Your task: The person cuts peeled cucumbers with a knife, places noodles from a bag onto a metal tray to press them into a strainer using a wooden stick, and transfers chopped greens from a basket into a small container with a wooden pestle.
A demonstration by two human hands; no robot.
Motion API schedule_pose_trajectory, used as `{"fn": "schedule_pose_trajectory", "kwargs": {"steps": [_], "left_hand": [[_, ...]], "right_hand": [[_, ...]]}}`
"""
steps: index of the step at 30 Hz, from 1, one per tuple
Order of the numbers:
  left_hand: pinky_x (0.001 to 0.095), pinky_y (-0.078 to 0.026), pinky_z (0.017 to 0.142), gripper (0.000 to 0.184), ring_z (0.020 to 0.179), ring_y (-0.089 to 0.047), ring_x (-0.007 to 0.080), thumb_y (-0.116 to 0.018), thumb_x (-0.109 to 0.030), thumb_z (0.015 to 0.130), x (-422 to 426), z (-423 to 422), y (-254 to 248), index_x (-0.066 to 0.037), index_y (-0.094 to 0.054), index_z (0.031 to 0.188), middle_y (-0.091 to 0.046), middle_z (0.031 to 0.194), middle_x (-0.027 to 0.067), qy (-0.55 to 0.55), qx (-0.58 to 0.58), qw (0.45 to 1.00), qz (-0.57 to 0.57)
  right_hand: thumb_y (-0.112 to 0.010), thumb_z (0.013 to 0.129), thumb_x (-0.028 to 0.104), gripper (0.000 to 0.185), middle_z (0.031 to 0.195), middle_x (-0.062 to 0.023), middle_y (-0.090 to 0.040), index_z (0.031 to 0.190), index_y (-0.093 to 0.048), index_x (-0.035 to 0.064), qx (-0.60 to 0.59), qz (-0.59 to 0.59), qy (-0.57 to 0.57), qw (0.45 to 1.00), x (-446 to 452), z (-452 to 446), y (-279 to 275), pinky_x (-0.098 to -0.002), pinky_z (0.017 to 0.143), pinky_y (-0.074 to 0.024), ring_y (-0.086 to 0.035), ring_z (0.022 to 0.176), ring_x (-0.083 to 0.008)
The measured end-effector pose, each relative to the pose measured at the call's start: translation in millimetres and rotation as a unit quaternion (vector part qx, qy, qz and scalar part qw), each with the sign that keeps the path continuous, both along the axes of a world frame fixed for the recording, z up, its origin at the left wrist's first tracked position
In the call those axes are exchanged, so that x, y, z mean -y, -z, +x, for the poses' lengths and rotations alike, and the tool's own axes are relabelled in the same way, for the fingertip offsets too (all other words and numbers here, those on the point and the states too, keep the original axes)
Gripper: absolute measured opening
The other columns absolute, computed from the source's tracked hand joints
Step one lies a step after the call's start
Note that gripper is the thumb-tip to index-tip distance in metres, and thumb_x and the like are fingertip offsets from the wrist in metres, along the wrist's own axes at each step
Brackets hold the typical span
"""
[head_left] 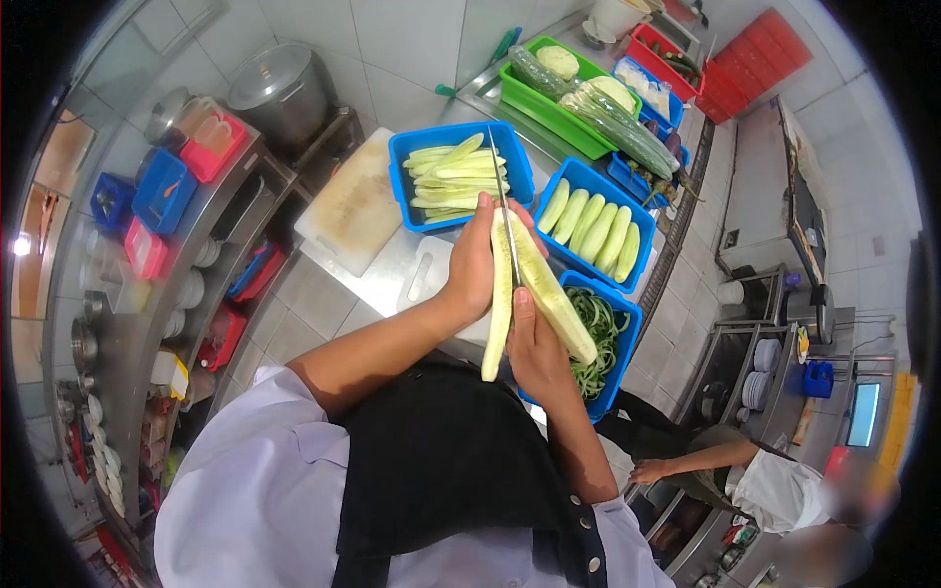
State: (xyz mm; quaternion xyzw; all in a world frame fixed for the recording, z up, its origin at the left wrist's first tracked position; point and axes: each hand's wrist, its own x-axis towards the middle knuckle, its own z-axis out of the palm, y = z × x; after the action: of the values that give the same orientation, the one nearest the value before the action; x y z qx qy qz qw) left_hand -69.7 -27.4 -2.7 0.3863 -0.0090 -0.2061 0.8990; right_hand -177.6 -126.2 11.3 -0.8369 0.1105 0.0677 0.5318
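A peeled cucumber (554,299) is split lengthwise, with a long knife (501,181) lying between its two halves. My left hand (472,260) is closed round the far end of the cucumber. My right hand (534,338) is closed at the near part, its thumb against the knife; the knife's handle is hidden. Beyond my hands, a blue basket (400,186) holds cut cucumber strips (456,174). Right of it, another blue basket (642,257) holds several whole peeled cucumbers (593,228). Green peels (598,323) fill a third blue basket (632,348) beside my right hand.
Cutting boards (351,206) lie left of the baskets. A green crate (520,96) of vegetables stands at the back. A large pot (284,93) is at the back left, shelves (186,265) along the left. Another person (774,490) is at the lower right.
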Motion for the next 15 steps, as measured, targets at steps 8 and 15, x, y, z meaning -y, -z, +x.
{"fn": "schedule_pose_trajectory", "kwargs": {"steps": [8, 15], "left_hand": [[0.0334, -0.05, 0.067, 0.045, 0.073, -0.058, 0.0204, -0.03, -0.047, 0.108, 7, -5, -5, -0.011, -0.056, 0.107, -0.064, 0.083, 0.0113, -0.061, -0.145, 0.987, -0.042], [0.0369, -0.049, 0.073, 0.041, 0.081, -0.058, 0.0226, -0.032, -0.042, 0.108, 5, -8, -29, -0.009, -0.056, 0.108, -0.063, 0.088, 0.0124, -0.078, -0.158, 0.984, -0.034]], "right_hand": [[-0.048, 0.105, 0.018, 0.029, 0.092, -0.0137, -0.057, 0.121, -0.057, -0.0049, 0.168, -0.031, -0.047, 0.984, 6, 2, 5, -0.0364, 0.075, -0.0466, -0.053, 0.081, -0.0213], [-0.05, 0.097, 0.001, 0.024, 0.098, -0.0157, -0.057, 0.12, -0.052, -0.0043, 0.248, -0.107, -0.069, 0.96, -2, 3, 2, -0.0415, 0.075, -0.0441, -0.052, 0.081, -0.0309]]}}
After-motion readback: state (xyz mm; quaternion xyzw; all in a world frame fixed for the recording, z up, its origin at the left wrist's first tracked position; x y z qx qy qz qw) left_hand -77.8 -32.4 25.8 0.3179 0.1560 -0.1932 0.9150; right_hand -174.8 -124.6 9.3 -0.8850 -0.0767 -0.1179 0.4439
